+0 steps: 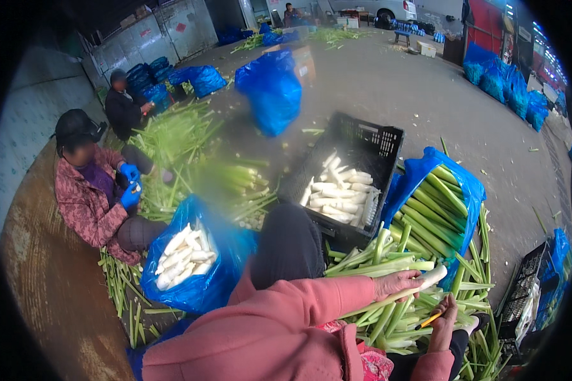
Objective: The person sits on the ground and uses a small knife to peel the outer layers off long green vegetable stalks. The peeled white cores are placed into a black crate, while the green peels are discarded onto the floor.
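My left hand is closed around a pale shoot that looks like water bamboo. Its white, thick end points right, and its greener leaf end trails back past my sleeve. Just below it, my right hand grips a small yellow-handled tool, probably a knife; its working end is hard to make out. Under both hands lies a heap of cut green leaf sheaths. Beyond the hands, a blue plastic bag lies open with long unpeeled green stalks in it.
A black plastic crate of peeled white shoots stands ahead. Left of my knee is a blue bag with more peeled shoots. A person in blue gloves sits at the left. Another crate stands at the right.
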The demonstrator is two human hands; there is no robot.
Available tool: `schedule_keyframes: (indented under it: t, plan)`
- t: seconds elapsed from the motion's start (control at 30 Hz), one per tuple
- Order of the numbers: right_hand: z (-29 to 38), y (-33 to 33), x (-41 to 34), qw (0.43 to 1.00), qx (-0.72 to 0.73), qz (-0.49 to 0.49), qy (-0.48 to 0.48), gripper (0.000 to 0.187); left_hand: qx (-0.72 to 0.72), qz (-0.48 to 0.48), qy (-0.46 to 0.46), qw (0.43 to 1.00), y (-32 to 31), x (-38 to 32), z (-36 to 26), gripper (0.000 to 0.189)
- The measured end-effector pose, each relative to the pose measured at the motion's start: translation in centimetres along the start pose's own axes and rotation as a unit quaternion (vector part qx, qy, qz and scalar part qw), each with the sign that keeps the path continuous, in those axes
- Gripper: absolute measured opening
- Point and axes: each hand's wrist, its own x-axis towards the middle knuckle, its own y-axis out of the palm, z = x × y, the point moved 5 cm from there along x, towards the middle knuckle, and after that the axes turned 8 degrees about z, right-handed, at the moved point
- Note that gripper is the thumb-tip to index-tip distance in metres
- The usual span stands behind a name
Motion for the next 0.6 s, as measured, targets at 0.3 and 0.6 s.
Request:
schedule_keyframes:
  t: [0.3, 0.6]
  plan:
    - [-0.2, 1.3, -0.7, 1.0, 0.007, 0.017, -0.011, 0.028, 0.007, 0.002, -0.008, 1.0, -0.4, -0.1, 0.1, 0.051]
    - [0.1, 0.4, 0.1, 0.999, 0.021, 0.045, -0.003, 0.029, -0.002, -0.007, -0.014, 1.0, -0.5, 0.0, 0.4, 0.047]
